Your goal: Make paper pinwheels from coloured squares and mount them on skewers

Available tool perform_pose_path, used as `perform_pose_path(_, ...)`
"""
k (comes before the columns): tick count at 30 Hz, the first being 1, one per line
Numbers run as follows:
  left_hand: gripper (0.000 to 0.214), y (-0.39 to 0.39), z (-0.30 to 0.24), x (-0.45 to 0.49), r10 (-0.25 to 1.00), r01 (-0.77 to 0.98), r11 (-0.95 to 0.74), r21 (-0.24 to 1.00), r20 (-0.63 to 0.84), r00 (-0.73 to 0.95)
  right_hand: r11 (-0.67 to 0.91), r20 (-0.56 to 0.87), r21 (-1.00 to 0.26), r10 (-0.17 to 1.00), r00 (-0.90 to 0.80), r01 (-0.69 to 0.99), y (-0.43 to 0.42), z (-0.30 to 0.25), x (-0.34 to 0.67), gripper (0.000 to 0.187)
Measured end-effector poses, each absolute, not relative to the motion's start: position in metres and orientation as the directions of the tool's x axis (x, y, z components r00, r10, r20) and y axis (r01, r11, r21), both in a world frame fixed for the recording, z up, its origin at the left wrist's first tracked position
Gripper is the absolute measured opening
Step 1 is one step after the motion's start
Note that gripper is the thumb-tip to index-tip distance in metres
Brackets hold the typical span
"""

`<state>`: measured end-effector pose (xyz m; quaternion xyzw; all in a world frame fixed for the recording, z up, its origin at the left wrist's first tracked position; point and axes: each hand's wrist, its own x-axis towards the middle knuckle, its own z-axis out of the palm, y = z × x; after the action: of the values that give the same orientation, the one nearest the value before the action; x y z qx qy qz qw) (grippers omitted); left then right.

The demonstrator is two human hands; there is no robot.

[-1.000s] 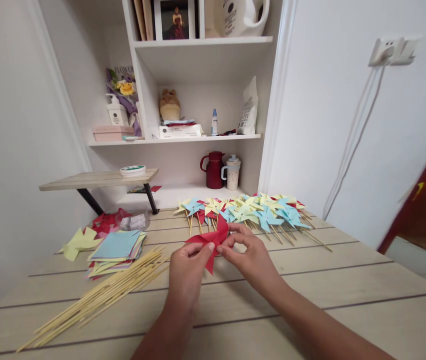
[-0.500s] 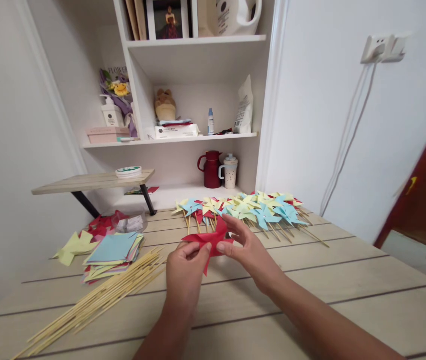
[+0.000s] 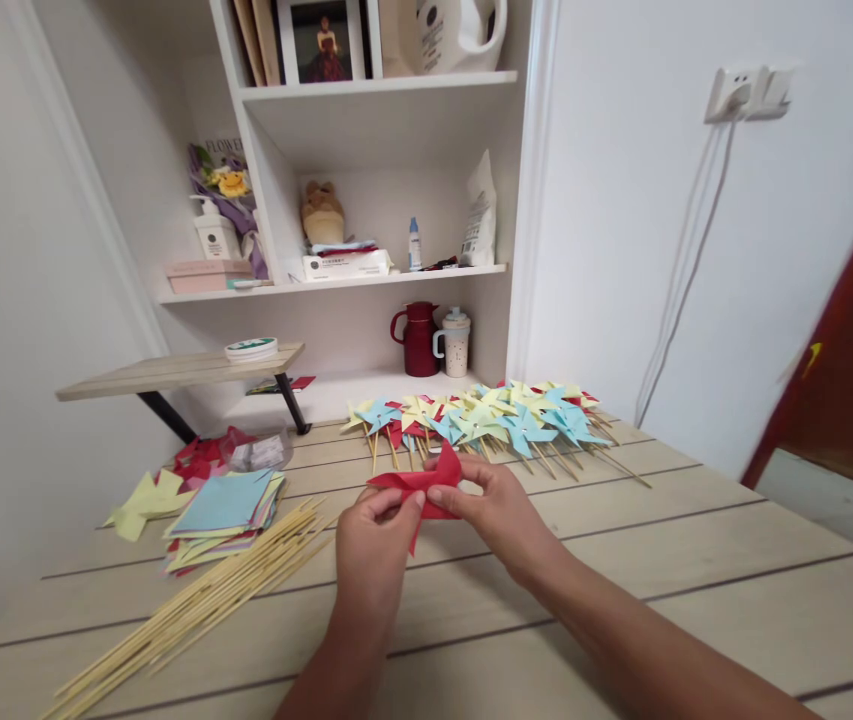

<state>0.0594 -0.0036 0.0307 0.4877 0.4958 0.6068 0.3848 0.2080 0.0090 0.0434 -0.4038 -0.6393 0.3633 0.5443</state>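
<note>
A red paper pinwheel (image 3: pixel 435 482) is held between my two hands above the table, its blades folded toward the middle. My left hand (image 3: pixel 373 535) pinches it from the left, thumb near the centre. From the right, my right hand (image 3: pixel 497 505) grips it with the thumb on top and the fingers behind the paper. Both thumb tips are close together at the pinwheel's centre. No stick shows on this pinwheel. Beyond my hands lie several finished pinwheels (image 3: pixel 527 428) on sticks, in blue, yellow and red.
Left of my hands is a bundle of thin wooden sticks (image 3: pixel 208 600). Behind it are a stack of coloured paper squares (image 3: pixel 223 503), a yellow paper pinwheel (image 3: pixel 145 503), red paper pieces (image 3: pixel 201 455) and a clear container (image 3: pixel 261 450). A small raised shelf (image 3: pixel 178 370) stands at the back left.
My right hand's fingers have closed in from a looser, spread pose onto the red pinwheel, and its thumb has moved left toward the centre. The camera view has shifted slightly.
</note>
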Motion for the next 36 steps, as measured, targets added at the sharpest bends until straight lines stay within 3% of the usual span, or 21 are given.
perform_pose_path(8, 0.036, -0.007, 0.037, 0.059, 0.997, -0.033, -0.061, 0.998, 0.06, -0.051, 0.54, 0.531, -0.748, 0.836, -0.139, 0.387, 0.009, 0.051, 0.219, 0.013)
perform_pose_path(10, 0.058, -0.005, 0.037, 0.056, 0.986, 0.057, -0.147, 0.988, 0.15, -0.066, 0.569, 0.569, -0.69, 0.808, -0.151, 0.447, 0.01, 0.051, 0.223, 0.013)
perform_pose_path(13, 0.081, -0.004, 0.04, 0.051, 0.875, 0.338, -0.391, 0.856, 0.46, -0.153, 0.604, 0.616, -0.595, 0.767, -0.183, 0.531, 0.011, 0.052, 0.229, 0.012)
perform_pose_path(16, 0.061, -0.006, 0.044, 0.049, 0.721, 0.605, -0.49, 0.628, 0.682, -0.124, 0.622, 0.636, -0.491, 0.734, -0.237, 0.61, 0.012, 0.051, 0.232, 0.009)
perform_pose_path(20, 0.036, -0.009, 0.046, 0.051, 0.711, 0.771, -0.431, 0.469, 0.703, -0.031, 0.632, 0.628, -0.41, 0.718, -0.299, 0.658, 0.011, 0.048, 0.229, 0.008)
perform_pose_path(24, 0.031, -0.01, 0.043, 0.053, 0.771, 0.813, -0.404, 0.419, 0.634, 0.057, 0.647, 0.638, -0.351, 0.695, -0.333, 0.677, 0.009, 0.045, 0.226, 0.013)
perform_pose_path(36, 0.012, -0.009, 0.037, 0.054, 0.76, 0.819, -0.434, 0.375, 0.641, 0.108, 0.691, 0.662, -0.305, 0.648, -0.376, 0.655, 0.004, 0.042, 0.221, 0.022)
